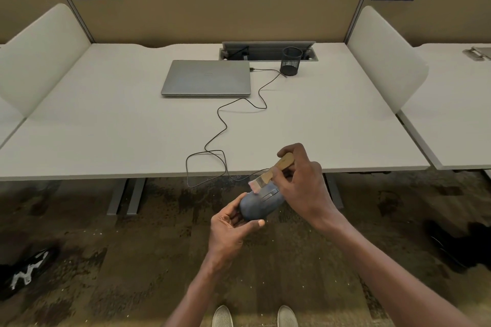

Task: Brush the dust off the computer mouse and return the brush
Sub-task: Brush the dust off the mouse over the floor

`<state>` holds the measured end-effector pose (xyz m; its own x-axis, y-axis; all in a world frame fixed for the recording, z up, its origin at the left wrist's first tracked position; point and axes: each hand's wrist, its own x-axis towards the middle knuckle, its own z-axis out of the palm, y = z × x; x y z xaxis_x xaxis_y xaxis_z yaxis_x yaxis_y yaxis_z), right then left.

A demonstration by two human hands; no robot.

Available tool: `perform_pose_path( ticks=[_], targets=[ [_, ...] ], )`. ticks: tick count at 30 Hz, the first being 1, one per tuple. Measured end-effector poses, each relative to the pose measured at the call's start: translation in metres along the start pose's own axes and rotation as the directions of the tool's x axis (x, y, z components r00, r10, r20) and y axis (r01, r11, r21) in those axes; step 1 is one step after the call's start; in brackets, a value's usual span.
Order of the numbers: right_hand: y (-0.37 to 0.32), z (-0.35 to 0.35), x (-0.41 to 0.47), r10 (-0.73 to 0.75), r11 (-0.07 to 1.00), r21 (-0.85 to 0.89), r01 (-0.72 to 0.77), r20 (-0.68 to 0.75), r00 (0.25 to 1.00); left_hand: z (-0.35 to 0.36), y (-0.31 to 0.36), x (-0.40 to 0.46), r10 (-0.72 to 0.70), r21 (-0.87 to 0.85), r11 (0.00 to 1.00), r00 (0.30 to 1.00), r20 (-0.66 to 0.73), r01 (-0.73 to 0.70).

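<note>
My left hand (230,223) grips a dark grey wired computer mouse (259,203), held in the air in front of the desk's near edge, over the carpet. My right hand (303,183) holds a small paintbrush with a wooden handle (282,164), a metal band and pale bristles (253,185). The bristles touch the top of the mouse near its buttons. The mouse's black cable (221,125) trails up over the desk edge and across the desk toward the laptop.
A closed grey laptop (207,77) lies at the back middle of the white desk (106,125). A black mesh pen cup (291,61) stands beside an open cable hatch (268,51). Curved white dividers flank the desk. Dark objects lie on the carpet at left and right.
</note>
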<state>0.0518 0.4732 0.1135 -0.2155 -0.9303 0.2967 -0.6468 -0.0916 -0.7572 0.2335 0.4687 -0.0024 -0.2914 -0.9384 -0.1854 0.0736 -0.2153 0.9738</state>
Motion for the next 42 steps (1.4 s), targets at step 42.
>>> perform_pose_path(
  ticks=[42],
  targets=[
    [0.026, -0.022, 0.045, 0.111, 0.993, -0.056, -0.107, 0.057, 0.992, -0.003, -0.001, 0.008, -0.013, -0.049, 0.999, 1.000, 0.026, 0.014]
  ],
)
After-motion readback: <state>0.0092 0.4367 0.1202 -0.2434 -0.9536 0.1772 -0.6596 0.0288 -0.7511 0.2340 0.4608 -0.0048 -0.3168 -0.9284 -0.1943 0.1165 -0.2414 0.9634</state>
